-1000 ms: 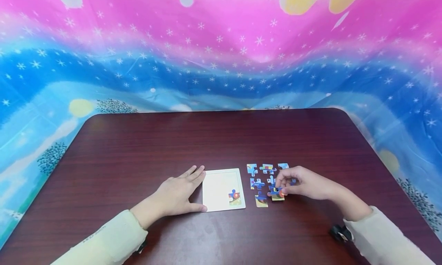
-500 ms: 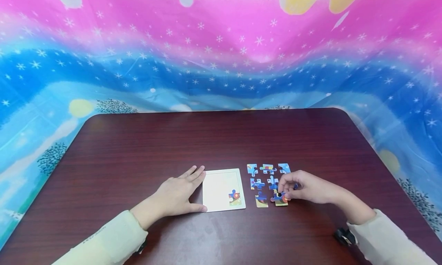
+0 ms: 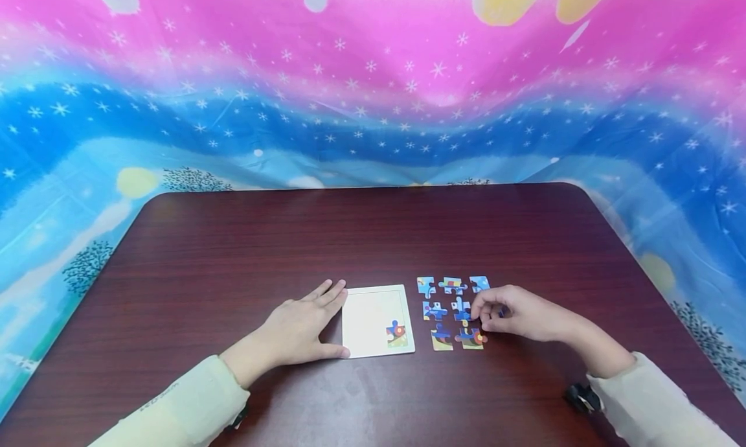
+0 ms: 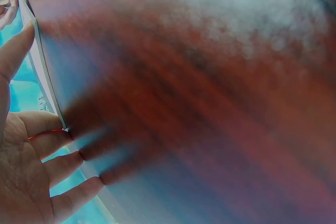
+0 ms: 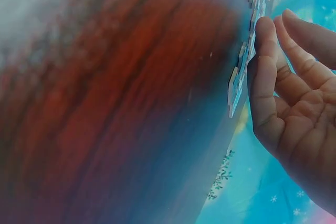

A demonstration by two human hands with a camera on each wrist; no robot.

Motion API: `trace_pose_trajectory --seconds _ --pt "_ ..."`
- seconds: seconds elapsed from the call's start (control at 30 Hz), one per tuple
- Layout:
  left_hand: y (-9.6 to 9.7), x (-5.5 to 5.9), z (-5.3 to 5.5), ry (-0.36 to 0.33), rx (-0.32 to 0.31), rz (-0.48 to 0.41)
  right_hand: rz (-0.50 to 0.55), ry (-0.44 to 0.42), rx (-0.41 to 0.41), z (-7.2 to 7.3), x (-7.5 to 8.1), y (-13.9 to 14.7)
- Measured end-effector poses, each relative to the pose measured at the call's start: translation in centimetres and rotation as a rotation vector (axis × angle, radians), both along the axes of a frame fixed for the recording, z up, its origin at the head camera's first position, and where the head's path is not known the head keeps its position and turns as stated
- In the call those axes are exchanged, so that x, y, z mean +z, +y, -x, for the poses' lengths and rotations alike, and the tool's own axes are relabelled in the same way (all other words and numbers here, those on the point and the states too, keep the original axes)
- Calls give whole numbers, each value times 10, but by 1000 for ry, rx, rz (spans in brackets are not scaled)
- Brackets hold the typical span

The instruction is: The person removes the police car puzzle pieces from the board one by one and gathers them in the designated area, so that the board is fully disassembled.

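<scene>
A shallow white puzzle tray (image 3: 367, 320) lies left of a group of loose jigsaw pieces. One printed jigsaw piece (image 3: 395, 333) sits in its lower right corner. My left hand (image 3: 297, 327) rests at the tray's left side, fingers spread and thumb at the lower corner; the left wrist view shows the fingertips along the tray's edge. My right hand (image 3: 515, 314) is over the right side of the pieces, fingers loosely bent, fingertips close beside the middle piece (image 3: 461, 309). Just below them lies a jigsaw piece with a red-orange circle (image 3: 471, 339). Part of the group is hidden behind the fingers.
More jigsaw pieces lie in rows, among them a top left piece (image 3: 426, 286), a top middle piece (image 3: 452, 285) and a bottom left piece (image 3: 441, 338). The dark wooden table (image 3: 350, 233) reaches back to a colourful cloth (image 3: 373, 110).
My right hand has put down the jigsaw piece with the red-orange circle in the bottom row and let go, shifting slightly right overall. The left hand and tray have not moved.
</scene>
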State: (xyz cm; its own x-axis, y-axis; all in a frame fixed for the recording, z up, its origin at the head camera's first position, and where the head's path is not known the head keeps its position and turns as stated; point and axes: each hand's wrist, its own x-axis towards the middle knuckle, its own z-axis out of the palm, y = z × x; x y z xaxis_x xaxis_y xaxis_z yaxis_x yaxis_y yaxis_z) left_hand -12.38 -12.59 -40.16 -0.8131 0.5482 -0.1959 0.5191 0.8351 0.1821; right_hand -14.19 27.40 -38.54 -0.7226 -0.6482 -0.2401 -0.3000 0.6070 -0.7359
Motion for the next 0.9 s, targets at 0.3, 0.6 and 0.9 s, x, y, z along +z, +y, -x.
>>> trace_pose_trajectory --seconds 0.3,0.6,0.9 --pt "0 -1 0 11 -7 6 -10 57 23 9 2 -13" --pt "0 -2 1 16 -7 7 6 79 71 19 4 -43" --pt "0 -2 1 14 -5 15 48 66 120 26 4 -76"
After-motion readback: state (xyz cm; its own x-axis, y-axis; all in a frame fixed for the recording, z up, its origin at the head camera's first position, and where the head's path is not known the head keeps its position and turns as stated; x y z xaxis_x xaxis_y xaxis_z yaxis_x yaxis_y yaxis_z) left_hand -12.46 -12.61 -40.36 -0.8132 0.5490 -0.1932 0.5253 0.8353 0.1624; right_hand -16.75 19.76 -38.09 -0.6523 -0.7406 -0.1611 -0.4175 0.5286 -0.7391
